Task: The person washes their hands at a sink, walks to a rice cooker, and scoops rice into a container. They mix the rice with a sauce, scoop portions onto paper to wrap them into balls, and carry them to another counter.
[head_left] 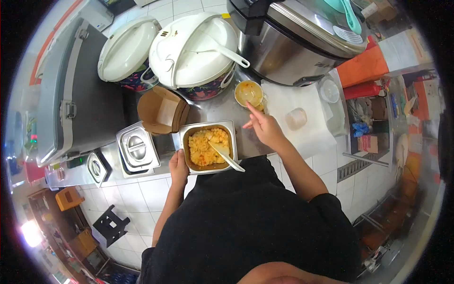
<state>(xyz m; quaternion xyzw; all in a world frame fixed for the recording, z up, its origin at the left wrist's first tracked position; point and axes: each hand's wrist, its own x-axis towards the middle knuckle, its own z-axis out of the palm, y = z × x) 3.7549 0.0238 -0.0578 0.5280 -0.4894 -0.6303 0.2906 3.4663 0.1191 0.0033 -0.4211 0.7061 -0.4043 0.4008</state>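
Note:
A steel food pan (pixel 231 130) holds yellow-orange rice or a similar mash (pixel 201 146). A white-handled spoon or spatula (pixel 227 156) leans in it, its handle over the near right corner. My left hand (pixel 178 165) grips the pan's left side, thumb up at the rim. My right hand (pixel 265 128) is to the right of the pan, fingers stretched out and apart. Its index fingertip reaches the near edge of a small round cup (pixel 249 93), which is smeared with yellow residue. No object shows between those fingers.
Stacked brown paper boxes (pixel 165 113) stand behind the pan; lidded steel pans (pixel 137 146) lie left. White-lidded pots (pixel 194 52) and a large steel cooker (pixel 288 42) line the back. On white paper (pixel 307 135) at right sits a clear plastic tub (pixel 296 119).

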